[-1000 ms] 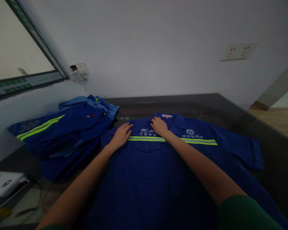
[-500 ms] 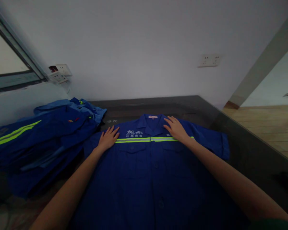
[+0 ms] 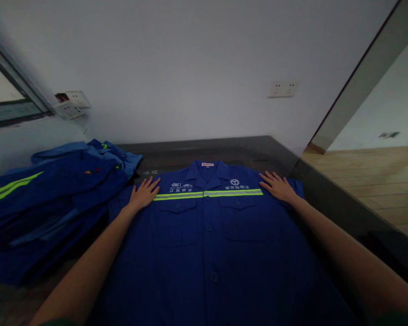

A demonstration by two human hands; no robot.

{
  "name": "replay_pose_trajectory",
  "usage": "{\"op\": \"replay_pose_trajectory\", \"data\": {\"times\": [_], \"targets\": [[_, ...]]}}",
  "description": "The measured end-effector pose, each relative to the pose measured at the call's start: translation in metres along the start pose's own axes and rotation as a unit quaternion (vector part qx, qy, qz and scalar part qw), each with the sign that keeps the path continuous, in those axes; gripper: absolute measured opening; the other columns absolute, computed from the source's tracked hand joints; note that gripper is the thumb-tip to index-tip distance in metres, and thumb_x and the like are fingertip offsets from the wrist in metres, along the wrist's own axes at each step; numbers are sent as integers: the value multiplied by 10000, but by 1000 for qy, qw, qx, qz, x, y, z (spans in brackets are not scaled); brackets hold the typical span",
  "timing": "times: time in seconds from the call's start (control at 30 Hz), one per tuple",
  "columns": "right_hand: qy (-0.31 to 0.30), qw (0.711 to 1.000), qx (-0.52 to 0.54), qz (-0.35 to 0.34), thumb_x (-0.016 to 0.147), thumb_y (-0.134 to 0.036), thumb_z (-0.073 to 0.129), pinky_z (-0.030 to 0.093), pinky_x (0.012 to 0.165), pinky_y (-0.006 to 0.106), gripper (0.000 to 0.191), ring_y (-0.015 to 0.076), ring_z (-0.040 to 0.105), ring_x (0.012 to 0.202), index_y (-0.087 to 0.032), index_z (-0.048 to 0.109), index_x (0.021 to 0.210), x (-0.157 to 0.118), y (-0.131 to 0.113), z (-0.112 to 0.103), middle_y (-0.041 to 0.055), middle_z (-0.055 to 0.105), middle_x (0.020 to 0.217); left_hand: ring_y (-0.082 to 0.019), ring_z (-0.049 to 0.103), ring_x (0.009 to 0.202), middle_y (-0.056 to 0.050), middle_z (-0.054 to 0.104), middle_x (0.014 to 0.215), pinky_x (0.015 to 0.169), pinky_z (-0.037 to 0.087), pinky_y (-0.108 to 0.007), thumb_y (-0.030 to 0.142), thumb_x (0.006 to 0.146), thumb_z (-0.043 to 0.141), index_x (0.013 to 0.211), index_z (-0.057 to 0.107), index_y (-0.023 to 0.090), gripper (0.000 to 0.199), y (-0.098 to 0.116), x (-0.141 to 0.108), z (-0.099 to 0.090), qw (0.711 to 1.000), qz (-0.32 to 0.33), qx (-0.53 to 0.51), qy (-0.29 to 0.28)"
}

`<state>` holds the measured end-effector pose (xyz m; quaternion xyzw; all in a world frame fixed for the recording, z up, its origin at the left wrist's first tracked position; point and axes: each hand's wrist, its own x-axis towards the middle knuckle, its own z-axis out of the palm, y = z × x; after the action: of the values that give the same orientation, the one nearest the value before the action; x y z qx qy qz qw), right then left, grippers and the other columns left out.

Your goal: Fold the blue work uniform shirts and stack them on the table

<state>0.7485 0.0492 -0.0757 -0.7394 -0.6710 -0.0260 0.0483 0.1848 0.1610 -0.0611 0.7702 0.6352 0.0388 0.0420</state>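
Observation:
A blue work shirt (image 3: pixel 190 226) lies spread front up, its collar at the far end and a yellow-green reflective stripe across the chest. White printing shows above the stripe on both sides. My left hand (image 3: pixel 144 192) rests flat near the shoulder on the left, fingers spread. On the opposite side, my right hand (image 3: pixel 278 185) lies flat by the sleeve, just past the stripe's end, its fingers spread too. Neither hand grips the cloth. The lower part of the shirt is dark and runs out of view.
A heap of blue garments (image 3: pixel 71 181) with reflective stripes lies on the left. The dark table (image 3: pixel 255 147) meets a white wall with sockets (image 3: pixel 283 89). Another socket (image 3: pixel 70 108) is by the window. A dark object (image 3: pixel 391 253) sits at the right edge.
My right hand has slid outward from beside the collar to the sleeve, uncovering the printed emblem. My left hand stays at the left shoulder. The view has shifted slightly to the right.

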Motion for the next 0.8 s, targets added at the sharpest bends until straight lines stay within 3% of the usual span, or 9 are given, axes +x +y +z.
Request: {"op": "replay_pose_trajectory", "data": {"times": [0.13,0.23,0.33,0.43,0.53,0.63,0.7,0.8], "targets": [[3,1000,1,-22,958,-516,266,224,1103,601,560,305,161,1441,-284,350,1462,15,-5,-7,44,284,1546,-271,204,1439,-50,231,1564,1108,174,-608,450,960,231,1473,303,317,535,3,12,-2,1000,29,0,10],[56,998,-8,-15,959,-472,319,252,1110,556,535,278,214,1429,-227,424,1424,17,-18,-20,96,353,1511,-267,282,1411,-100,317,1530,1110,209,-577,396,958,269,1442,383,263,514,8,10,-10,997,36,13,68],[113,993,-1,-24,958,-426,342,265,1133,474,540,254,268,1411,-145,448,1406,3,-33,-32,142,377,1491,-266,322,1391,-112,387,1492,1113,229,-550,341,941,323,1440,382,246,512,5,-8,-21,992,44,28,113],[123,991,24,-56,955,-434,330,268,1148,423,544,246,277,1410,-133,484,1381,-32,-44,-34,139,374,1493,-279,325,1388,-113,412,1476,1104,252,-550,295,916,365,1423,410,225,514,-12,-41,-26,995,44,20,85],[87,991,31,-92,937,-499,334,280,1139,469,570,266,248,1422,-198,461,1404,-77,-46,-25,105,343,1514,-297,298,1400,-111,393,1489,1102,261,-545,328,916,372,1414,431,221,513,-32,-83,-21,997,55,4,61],[39,994,14,-97,922,-560,311,277,1100,588,580,302,234,1422,-302,411,1431,-107,-43,-14,63,309,1533,-299,260,1416,-95,326,1526,1105,263,-534,429,935,341,1448,376,266,540,-43,-115,-11,997,68,-13,29],[23,996,3,-87,926,-570,278,239,1076,661,563,313,236,1420,-361,373,1440,-113,-41,-9,40,297,1539,-299,232,1425,-86,275,1547,1108,242,-547,480,942,318,1465,333,295,555,-44,-123,-7,998,54,-15,13],[13,997,-5,-80,933,-569,253,203,1065,696,559,314,219,1425,-383,331,1454,-105,-40,-7,24,272,1548,-286,179,1442,-74,229,1564,1119,196,-556,522,944,292,1477,289,321,569,-40,-116,-4,999,31,-9,11]]}}
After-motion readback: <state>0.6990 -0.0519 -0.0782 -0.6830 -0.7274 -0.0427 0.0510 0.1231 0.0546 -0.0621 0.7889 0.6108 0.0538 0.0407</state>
